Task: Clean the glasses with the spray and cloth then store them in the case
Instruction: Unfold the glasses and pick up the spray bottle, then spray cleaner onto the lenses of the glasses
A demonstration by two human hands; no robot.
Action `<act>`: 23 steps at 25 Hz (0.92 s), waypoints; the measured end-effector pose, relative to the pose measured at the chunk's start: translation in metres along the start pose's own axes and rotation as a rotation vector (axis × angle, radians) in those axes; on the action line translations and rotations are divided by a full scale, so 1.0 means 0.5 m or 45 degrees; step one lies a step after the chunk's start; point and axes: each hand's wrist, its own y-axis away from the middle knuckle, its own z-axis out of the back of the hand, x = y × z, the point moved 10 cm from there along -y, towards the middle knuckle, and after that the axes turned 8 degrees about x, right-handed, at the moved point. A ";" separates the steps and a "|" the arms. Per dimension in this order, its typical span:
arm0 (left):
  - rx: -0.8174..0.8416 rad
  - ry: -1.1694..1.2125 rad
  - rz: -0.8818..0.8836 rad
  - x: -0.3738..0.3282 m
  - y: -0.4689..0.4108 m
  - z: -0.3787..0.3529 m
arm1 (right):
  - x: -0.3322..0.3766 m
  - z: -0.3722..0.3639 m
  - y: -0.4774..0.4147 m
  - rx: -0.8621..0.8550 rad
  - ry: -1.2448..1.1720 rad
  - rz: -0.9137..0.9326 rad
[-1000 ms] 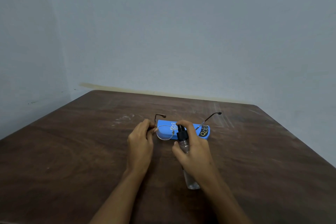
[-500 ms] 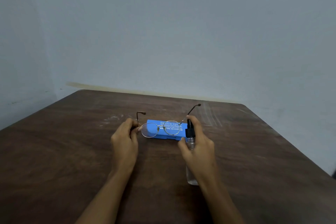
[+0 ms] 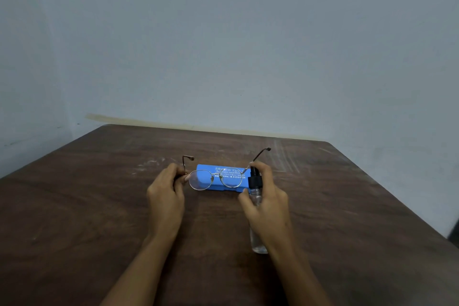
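Observation:
Thin metal-framed glasses [image 3: 215, 178] with round lenses hang above the table, temples unfolded and pointing away from me. My left hand [image 3: 166, 194] pinches the frame at its left hinge. My right hand [image 3: 267, 200] grips a clear spray bottle [image 3: 257, 236] with a black nozzle, held upright just right of the right lens, my index finger on top of the nozzle. Behind the lenses a closed blue glasses case [image 3: 218, 171] lies flat on the table. No cloth is in view.
The dark brown wooden table [image 3: 99, 206] stands in a corner of pale blue walls. Its far edge runs just beyond the case, and its right edge slants down toward the lower right.
The spray bottle has shifted from in front of the middle of the glasses to their right end, so both lenses now show. The view itself has also shifted.

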 end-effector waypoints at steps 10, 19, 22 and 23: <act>0.013 -0.001 -0.007 0.000 0.000 -0.003 | -0.004 -0.005 -0.003 0.028 -0.026 -0.015; -0.003 0.012 -0.010 -0.004 0.002 0.002 | -0.008 0.008 0.001 -0.025 -0.074 -0.008; -0.008 0.039 0.013 0.002 0.002 0.003 | -0.008 0.012 0.005 -0.049 -0.107 -0.007; -0.010 0.056 0.030 0.006 0.002 0.002 | -0.008 0.010 0.006 -0.043 -0.119 -0.006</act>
